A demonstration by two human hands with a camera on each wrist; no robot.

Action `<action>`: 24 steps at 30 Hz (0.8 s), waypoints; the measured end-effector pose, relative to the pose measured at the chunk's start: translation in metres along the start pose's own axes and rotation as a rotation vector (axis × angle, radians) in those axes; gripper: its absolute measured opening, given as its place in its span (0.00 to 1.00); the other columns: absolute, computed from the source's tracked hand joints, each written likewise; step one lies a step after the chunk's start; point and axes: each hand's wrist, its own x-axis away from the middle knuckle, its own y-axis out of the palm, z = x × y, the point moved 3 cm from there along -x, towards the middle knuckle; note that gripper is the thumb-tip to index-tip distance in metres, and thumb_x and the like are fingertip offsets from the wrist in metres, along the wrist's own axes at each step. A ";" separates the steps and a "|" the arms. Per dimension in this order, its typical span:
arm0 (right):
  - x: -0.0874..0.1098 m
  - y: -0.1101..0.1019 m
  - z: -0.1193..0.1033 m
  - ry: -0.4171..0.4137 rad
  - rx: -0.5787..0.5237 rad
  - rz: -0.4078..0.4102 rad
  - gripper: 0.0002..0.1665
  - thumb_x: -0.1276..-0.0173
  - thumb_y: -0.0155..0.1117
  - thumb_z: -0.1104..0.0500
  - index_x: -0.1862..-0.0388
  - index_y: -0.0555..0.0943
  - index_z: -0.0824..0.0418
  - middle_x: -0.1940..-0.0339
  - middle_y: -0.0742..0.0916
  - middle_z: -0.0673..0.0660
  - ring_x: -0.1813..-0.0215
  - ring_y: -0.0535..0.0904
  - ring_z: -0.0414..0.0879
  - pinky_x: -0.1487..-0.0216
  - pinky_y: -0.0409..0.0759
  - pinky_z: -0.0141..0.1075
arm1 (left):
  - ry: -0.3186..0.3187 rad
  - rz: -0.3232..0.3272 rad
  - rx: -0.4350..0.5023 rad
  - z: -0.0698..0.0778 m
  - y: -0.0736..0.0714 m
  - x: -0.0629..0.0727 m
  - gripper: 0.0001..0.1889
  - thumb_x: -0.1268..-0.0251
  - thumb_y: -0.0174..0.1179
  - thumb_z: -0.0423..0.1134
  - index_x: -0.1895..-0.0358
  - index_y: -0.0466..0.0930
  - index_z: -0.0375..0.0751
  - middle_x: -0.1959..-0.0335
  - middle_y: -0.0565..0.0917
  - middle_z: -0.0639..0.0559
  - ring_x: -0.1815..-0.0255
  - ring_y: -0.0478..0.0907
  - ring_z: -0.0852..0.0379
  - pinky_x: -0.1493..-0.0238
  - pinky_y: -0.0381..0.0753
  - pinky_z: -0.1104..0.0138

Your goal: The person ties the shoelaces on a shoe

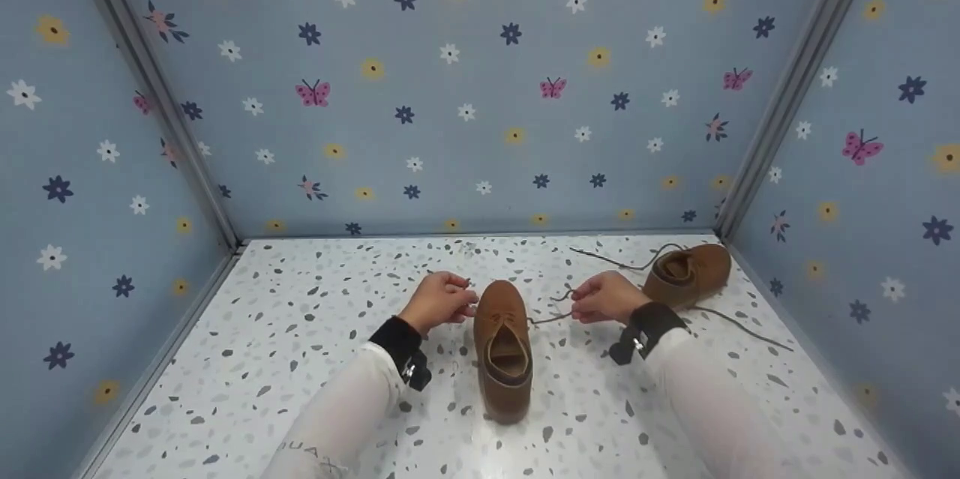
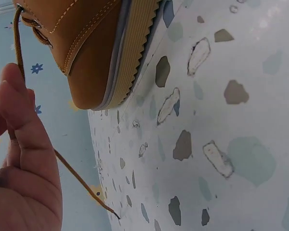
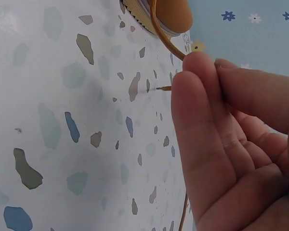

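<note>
A brown lace-up shoe (image 1: 504, 398) stands on the speckled surface between the two hands, its toe pointing away from me. On its left side my left hand (image 1: 441, 302) pinches one brown shoelace (image 2: 82, 183); in the left wrist view the lace runs from the eyelets to the fingers, and its tail hangs below them. To the right, my right hand (image 1: 606, 297) pinches the other shoelace (image 3: 167, 42) between thumb and fingers. That lace stretches from the shoe's right side to the fingertips, and a short tip sticks out past them in the right wrist view.
A second brown shoe (image 1: 703, 270) lies at the back right, close behind my right hand, with its laces (image 1: 742, 325) spread loosely on both sides. Blue flowered panels (image 1: 480, 142) enclose the white speckled surface (image 1: 315, 329) at the back and both sides.
</note>
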 end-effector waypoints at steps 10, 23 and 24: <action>0.003 -0.006 -0.001 0.002 0.021 0.004 0.23 0.27 0.67 0.66 0.39 0.79 0.79 0.60 0.92 0.61 0.59 0.92 0.47 0.54 0.90 0.37 | 0.009 -0.047 -0.055 0.006 0.000 0.001 0.11 0.27 0.64 0.35 0.49 0.82 0.33 0.51 0.90 0.34 0.73 0.88 0.64 0.76 0.76 0.74; 0.005 -0.013 -0.008 -0.024 0.081 0.094 0.14 0.25 0.68 0.58 0.48 0.87 0.67 0.58 0.92 0.58 0.66 0.86 0.38 0.58 0.88 0.32 | 0.104 0.026 -0.153 0.019 0.011 -0.002 0.12 0.23 0.59 0.39 0.47 0.84 0.36 0.49 0.90 0.36 0.74 0.87 0.60 0.74 0.75 0.71; 0.006 -0.014 -0.009 -0.034 0.084 0.094 0.13 0.25 0.68 0.57 0.49 0.87 0.66 0.58 0.92 0.58 0.67 0.86 0.38 0.59 0.88 0.31 | 0.115 0.030 -0.163 0.021 0.012 -0.003 0.12 0.23 0.60 0.39 0.47 0.85 0.36 0.49 0.90 0.36 0.74 0.87 0.59 0.73 0.77 0.70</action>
